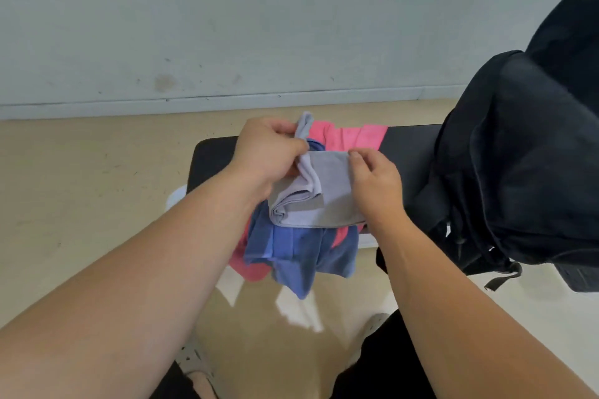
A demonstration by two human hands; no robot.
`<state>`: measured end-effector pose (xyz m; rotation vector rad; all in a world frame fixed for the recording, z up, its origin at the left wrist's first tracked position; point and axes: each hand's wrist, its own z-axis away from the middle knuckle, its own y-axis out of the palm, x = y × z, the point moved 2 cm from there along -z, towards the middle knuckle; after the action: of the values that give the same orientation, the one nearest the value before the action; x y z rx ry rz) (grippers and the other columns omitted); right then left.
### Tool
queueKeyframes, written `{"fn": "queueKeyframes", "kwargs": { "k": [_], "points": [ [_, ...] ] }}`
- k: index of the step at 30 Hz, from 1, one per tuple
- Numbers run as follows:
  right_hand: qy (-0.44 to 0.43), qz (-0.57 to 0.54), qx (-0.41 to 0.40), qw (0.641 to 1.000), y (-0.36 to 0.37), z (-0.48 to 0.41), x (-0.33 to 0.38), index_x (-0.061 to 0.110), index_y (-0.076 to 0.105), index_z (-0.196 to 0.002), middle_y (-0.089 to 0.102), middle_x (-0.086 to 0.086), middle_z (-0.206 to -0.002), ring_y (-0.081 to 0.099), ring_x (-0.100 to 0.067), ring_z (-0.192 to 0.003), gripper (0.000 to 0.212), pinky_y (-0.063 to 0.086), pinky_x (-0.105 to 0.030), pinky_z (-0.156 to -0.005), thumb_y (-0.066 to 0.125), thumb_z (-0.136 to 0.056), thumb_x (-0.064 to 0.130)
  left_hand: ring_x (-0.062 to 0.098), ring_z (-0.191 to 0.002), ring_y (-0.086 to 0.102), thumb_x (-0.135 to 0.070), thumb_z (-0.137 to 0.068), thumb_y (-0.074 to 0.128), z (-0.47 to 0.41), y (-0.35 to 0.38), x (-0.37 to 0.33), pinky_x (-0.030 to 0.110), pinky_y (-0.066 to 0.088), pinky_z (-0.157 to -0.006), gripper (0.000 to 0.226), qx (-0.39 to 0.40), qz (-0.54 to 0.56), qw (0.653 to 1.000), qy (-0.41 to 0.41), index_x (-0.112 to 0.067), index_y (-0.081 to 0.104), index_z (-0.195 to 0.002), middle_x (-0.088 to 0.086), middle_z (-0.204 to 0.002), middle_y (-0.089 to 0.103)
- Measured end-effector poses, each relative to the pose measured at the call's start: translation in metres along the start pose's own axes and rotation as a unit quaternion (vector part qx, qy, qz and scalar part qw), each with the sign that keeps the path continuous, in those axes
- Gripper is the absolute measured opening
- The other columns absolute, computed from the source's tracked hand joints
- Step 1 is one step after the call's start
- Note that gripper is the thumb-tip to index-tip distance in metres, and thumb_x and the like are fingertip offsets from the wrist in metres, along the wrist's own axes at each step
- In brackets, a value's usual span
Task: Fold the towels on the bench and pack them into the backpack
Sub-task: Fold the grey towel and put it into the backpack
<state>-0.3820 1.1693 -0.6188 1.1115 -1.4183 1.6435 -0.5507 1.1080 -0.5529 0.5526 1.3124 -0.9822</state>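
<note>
Grey towel (334, 191) lies partly folded at the middle of the bench (409, 147), on top of a blue towel (291, 251) and a pink towel (353, 138), both hanging over the bench's near edge. Left hand (269, 152) grips a bunched corner of the grey towel, lifted above the bench. Right hand (376, 181) pinches the towel's far edge. Black backpack (518, 155) stands at the bench's right end.

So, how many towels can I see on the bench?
3: grey towel on top, blue towel under it, pink towel lowest. More may be hidden beneath.
</note>
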Motion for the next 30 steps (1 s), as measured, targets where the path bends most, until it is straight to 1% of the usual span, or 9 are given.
{"fn": "queueKeyframes", "kwargs": {
  "k": [2,5,11,14,17,19,22,26,30],
  "points": [
    [0.060,-0.059,0.025,0.996,-0.010,0.001,-0.014,0.021,0.070,-0.096,0.071,-0.001,-0.091,0.065,-0.012,-0.083,0.020,0.054,-0.043,-0.083,0.051,-0.100,0.029,0.012,-0.059,0.057,-0.002,-0.074,0.067,-0.002,0.028,0.001,0.037,0.055,-0.064,0.017,-0.005,-0.100,0.994,0.054,-0.018,0.073,-0.074,-0.009,-0.056,0.064],
    [0.095,-0.149,0.078,0.981,-0.015,0.008,-0.026,0.019,0.068,-0.110,0.074,-0.007,-0.098,0.072,-0.019,-0.093,0.023,0.057,-0.044,-0.092,0.050,-0.103,0.030,0.025,-0.069,0.065,-0.014,-0.073,0.067,-0.007,0.068,0.010,0.040,0.055,-0.066,0.015,0.022,-0.239,0.966,0.098,-0.004,0.075,-0.081,0.013,-0.072,0.071],
    [0.051,-0.113,0.111,0.986,-0.021,0.008,-0.035,0.037,0.042,-0.148,0.059,0.022,-0.061,0.059,0.006,-0.067,0.050,0.047,-0.017,-0.070,0.056,-0.101,0.030,0.026,-0.115,0.061,-0.014,-0.091,0.061,-0.007,0.090,0.026,0.034,0.046,-0.098,0.031,0.043,-0.312,0.944,0.100,-0.006,0.067,-0.120,0.011,-0.122,0.068],
    [0.035,-0.099,0.114,0.988,-0.019,0.006,-0.034,0.036,0.049,-0.144,0.073,0.013,-0.093,0.068,0.000,-0.084,0.054,0.057,-0.026,-0.075,0.066,-0.095,0.024,0.025,-0.101,0.065,-0.007,-0.091,0.057,0.006,0.070,0.021,0.033,0.047,-0.090,0.029,-0.017,-0.290,0.936,0.198,-0.007,0.070,-0.117,0.010,-0.109,0.072],
    [0.018,-0.039,0.094,0.995,-0.015,0.001,-0.037,0.032,0.055,-0.139,0.070,0.004,-0.114,0.067,-0.011,-0.099,0.052,0.056,-0.036,-0.091,0.065,-0.091,0.016,0.029,-0.103,0.063,-0.017,-0.087,0.055,0.012,0.049,0.028,0.037,0.045,-0.091,0.034,-0.061,-0.354,0.886,0.294,-0.008,0.070,-0.116,0.010,-0.110,0.071],
    [0.000,-0.006,0.079,0.997,-0.014,-0.001,-0.036,0.031,0.054,-0.137,0.068,0.007,-0.107,0.067,-0.011,-0.095,0.052,0.056,-0.038,-0.090,0.063,-0.088,0.014,0.033,-0.124,0.053,-0.035,-0.086,0.051,0.012,0.044,0.041,0.045,0.041,-0.103,0.054,-0.034,-0.456,0.843,0.282,-0.008,0.059,-0.131,0.013,-0.134,0.059],
    [-0.064,0.071,0.034,0.995,-0.013,-0.001,-0.030,0.025,0.048,-0.143,0.060,-0.001,-0.115,0.062,-0.020,-0.094,0.061,0.054,-0.038,-0.085,0.061,-0.086,0.007,0.028,-0.153,0.006,-0.060,-0.095,0.037,0.013,0.046,0.067,0.059,0.008,-0.119,0.080,0.058,-0.585,0.792,0.163,-0.015,0.014,-0.158,0.005,-0.167,0.003],
    [-0.346,0.313,-0.027,0.884,-0.004,-0.007,-0.017,0.018,0.056,-0.140,0.050,-0.016,-0.144,0.051,-0.038,-0.128,0.056,0.041,-0.050,-0.101,0.054,-0.084,0.012,0.024,-0.151,-0.019,-0.070,-0.094,0.017,0.014,0.046,0.089,0.060,-0.007,-0.119,0.088,0.072,-0.612,0.776,0.134,-0.016,-0.011,-0.158,0.001,-0.164,-0.023],
    [-0.255,0.496,0.218,0.801,0.000,-0.019,-0.021,0.027,0.005,-0.160,-0.001,0.001,-0.168,-0.006,-0.027,-0.154,0.059,-0.003,-0.059,-0.121,0.023,-0.106,0.041,0.022,-0.152,-0.019,-0.070,-0.093,0.016,0.010,0.044,0.094,0.057,-0.008,-0.120,0.090,0.069,-0.604,0.782,0.136,-0.015,-0.013,-0.157,0.003,-0.164,-0.025]
  ]
}}
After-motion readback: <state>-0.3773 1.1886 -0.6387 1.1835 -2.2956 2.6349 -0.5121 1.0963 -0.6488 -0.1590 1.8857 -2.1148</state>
